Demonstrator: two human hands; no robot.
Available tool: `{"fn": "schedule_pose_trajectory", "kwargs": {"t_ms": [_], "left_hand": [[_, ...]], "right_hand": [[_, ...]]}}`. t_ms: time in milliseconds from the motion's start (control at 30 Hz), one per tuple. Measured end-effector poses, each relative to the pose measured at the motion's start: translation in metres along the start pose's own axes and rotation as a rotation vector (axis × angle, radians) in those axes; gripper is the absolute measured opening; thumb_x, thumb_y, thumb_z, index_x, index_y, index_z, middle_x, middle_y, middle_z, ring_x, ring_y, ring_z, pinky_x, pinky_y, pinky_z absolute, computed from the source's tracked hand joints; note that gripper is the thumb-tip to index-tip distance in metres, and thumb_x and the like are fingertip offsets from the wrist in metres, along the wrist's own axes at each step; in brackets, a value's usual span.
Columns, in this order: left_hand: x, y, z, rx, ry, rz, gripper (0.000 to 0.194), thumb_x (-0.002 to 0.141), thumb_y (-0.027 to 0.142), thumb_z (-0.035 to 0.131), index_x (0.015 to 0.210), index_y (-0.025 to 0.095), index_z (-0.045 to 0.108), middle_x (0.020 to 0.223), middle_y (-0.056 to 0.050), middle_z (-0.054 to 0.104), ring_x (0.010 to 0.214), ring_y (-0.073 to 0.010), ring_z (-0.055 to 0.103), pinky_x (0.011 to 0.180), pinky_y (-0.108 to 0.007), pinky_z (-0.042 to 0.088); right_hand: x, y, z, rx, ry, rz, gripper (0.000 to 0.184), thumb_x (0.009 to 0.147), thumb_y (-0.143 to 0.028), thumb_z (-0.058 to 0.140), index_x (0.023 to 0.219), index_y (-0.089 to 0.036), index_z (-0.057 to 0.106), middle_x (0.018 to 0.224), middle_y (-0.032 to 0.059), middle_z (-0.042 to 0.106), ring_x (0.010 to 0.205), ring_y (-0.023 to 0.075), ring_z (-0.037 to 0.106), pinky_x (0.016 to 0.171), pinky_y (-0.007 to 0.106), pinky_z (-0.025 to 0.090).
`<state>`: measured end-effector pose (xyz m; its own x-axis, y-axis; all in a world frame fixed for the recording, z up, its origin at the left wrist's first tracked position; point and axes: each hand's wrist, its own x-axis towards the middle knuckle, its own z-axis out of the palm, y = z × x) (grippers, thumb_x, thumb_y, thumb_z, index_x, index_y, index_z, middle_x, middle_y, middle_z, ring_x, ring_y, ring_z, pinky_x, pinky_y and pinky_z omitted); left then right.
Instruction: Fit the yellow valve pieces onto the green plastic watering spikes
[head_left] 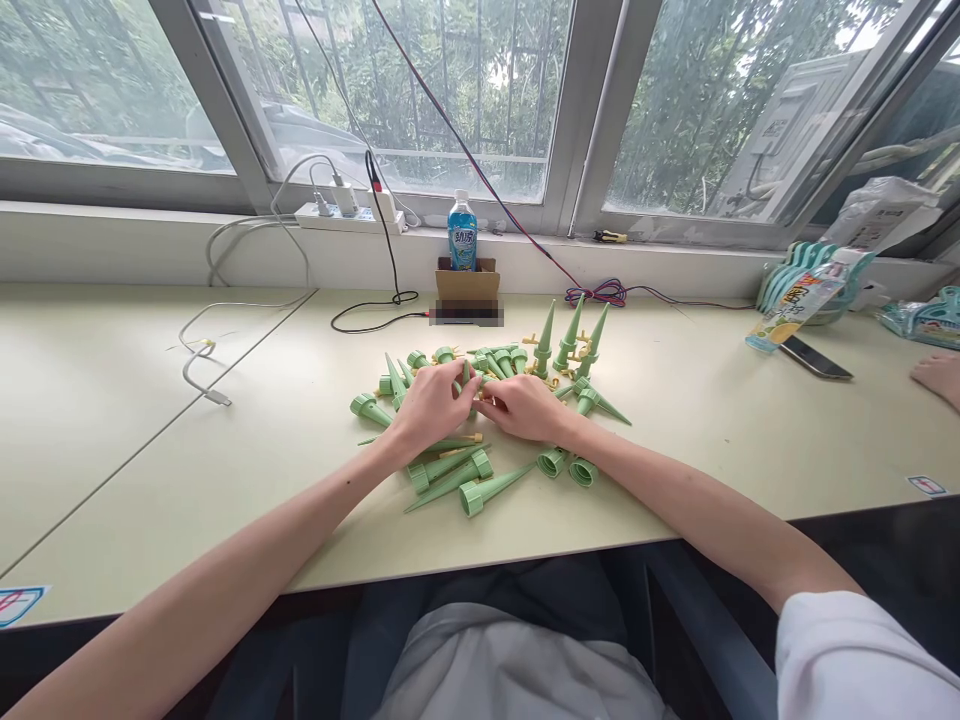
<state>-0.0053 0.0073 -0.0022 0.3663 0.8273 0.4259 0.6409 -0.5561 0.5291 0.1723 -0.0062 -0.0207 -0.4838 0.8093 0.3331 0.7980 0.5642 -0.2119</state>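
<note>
Head view: the left hand (436, 402) pinched a green spike (466, 373). The right hand (523, 407), just right of it, had an unclear hold.

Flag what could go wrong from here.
The right hand is close to three upright green spikes; a bump might topple them. The front spike lies loose toward the near edge of the table and could roll off. The tilted bottle might slip onto the phone.

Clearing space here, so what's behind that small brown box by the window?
A blue bottle rises above the brown box, with the white ledge beyond. The bottle's lower part is covered, so I can't tell if it stands behind or inside.
</note>
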Motion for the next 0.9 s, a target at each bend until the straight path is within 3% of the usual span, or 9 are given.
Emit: {"fn": "schedule_pose_trajectory", "kwargs": {"t_ms": [267, 900], "left_hand": [[0.0010, -0.0012, 0.0011, -0.034, 0.021, 0.000, 0.020, 0.090, 0.034, 0.050, 0.077, 0.020, 0.058, 0.067, -0.001, 0.063, 0.057, -0.0159, 0.053, 0.066, -0.031, 0.044], [0.0004, 0.0015, -0.0018, -0.042, 0.006, 0.001, 0.019, 0.090, 0.034, 0.051, 0.078, 0.020, 0.057, 0.060, 0.002, 0.058, 0.052, -0.0136, 0.048, 0.061, -0.029, 0.041]], "right_hand": [[0.0003, 0.0015, 0.0003, -0.025, -0.016, -0.028, 0.028, 0.098, -0.036, 0.052, 0.081, -0.016, 0.062, 0.074, 0.0051, 0.067, 0.066, 0.0147, 0.058, 0.062, 0.025, 0.030], [0.0003, 0.0038, 0.0032, -0.106, -0.033, -0.018, 0.037, 0.102, -0.037, 0.039, 0.076, -0.017, 0.057, 0.073, 0.0053, 0.066, 0.062, 0.0150, 0.057, 0.058, 0.027, 0.024]]}}
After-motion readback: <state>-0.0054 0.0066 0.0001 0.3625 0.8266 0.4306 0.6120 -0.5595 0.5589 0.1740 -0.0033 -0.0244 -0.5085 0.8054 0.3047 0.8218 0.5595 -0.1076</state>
